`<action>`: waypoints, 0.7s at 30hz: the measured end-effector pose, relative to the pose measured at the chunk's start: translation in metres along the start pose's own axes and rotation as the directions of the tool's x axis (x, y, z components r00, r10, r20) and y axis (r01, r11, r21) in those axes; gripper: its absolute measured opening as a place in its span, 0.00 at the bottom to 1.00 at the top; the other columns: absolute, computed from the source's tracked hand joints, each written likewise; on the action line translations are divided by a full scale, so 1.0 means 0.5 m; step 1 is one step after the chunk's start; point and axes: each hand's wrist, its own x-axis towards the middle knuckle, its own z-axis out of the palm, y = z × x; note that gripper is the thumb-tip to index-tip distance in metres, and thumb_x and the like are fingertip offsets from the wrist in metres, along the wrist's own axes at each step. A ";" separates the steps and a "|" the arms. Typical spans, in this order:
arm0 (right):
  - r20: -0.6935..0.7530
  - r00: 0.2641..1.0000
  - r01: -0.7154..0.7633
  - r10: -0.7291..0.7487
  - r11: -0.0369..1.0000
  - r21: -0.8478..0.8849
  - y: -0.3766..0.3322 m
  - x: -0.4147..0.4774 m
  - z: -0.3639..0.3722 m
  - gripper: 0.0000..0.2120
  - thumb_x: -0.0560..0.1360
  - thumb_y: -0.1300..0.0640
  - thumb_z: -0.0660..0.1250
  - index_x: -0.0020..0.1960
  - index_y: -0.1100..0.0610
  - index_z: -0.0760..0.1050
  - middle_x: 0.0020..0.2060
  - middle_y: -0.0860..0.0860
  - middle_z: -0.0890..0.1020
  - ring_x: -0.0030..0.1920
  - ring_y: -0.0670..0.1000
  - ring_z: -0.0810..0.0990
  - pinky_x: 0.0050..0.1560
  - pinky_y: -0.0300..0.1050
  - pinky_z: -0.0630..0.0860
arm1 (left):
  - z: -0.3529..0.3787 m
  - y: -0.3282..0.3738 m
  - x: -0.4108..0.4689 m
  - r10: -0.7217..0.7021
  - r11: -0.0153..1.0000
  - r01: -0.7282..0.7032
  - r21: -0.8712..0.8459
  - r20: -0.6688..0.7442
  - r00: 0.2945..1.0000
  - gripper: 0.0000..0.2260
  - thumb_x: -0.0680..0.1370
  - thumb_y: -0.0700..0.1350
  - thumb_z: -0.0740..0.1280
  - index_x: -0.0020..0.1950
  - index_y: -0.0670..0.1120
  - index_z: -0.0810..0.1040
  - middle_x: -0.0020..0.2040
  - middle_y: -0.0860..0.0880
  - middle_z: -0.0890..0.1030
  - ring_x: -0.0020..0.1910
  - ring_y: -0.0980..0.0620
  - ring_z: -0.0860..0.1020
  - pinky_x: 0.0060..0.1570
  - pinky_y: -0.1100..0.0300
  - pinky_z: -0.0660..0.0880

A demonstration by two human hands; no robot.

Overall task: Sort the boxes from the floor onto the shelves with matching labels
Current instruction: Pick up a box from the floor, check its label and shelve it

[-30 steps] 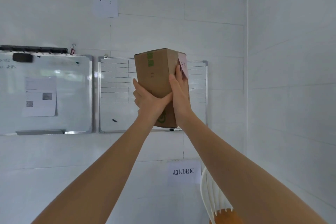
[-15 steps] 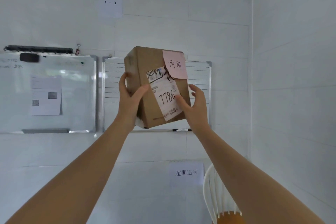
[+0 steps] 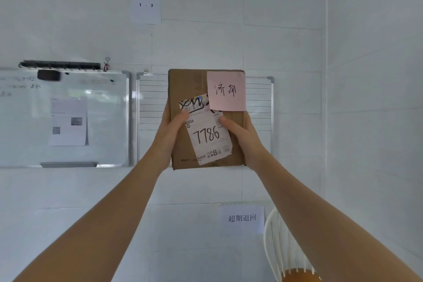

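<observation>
I hold a brown cardboard box (image 3: pixel 185 86) up in front of me at arm's length, its labelled face turned toward me. A pink note (image 3: pixel 226 91) with handwritten characters is stuck at its upper right. A white shipping label (image 3: pixel 209 137) below reads 7786. My left hand (image 3: pixel 170 130) grips the box's left edge, thumb on the label. My right hand (image 3: pixel 243 137) grips the right edge, thumb on the label too. No shelves or floor are in view.
A white tiled wall is straight ahead with a paper sign "1 - 3" (image 3: pixel 145 5) high up. Two whiteboards (image 3: pixel 66 119) (image 3: pixel 151 119) hang behind the box. A paper sign with Chinese characters (image 3: pixel 242 218) and a white chair back (image 3: pixel 278 247) are at the lower right.
The box has been turned from edge-on until its labelled face squarely faces me, and both hands have shifted to its side edges.
</observation>
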 end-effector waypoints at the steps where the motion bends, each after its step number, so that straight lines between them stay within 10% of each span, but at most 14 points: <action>1: -0.013 1.000 0.007 -0.007 1.000 -0.003 0.005 -0.003 0.005 0.28 0.73 0.59 0.70 0.70 0.48 0.65 0.56 0.54 0.83 0.48 0.53 0.85 0.41 0.46 0.82 | -0.002 -0.004 -0.001 0.006 1.000 -0.006 0.013 -0.019 1.000 0.23 0.75 0.46 0.68 0.69 0.54 0.67 0.48 0.53 0.82 0.41 0.55 0.82 0.34 0.60 0.79; 21: -0.157 0.987 -0.003 -0.020 0.990 -0.142 -0.006 -0.117 0.074 0.32 0.69 0.54 0.74 0.70 0.48 0.65 0.58 0.51 0.81 0.52 0.52 0.83 0.49 0.51 0.83 | -0.046 0.025 -0.110 -0.047 0.993 0.056 0.104 -0.086 0.995 0.25 0.72 0.50 0.71 0.67 0.53 0.70 0.49 0.52 0.82 0.45 0.51 0.82 0.41 0.56 0.79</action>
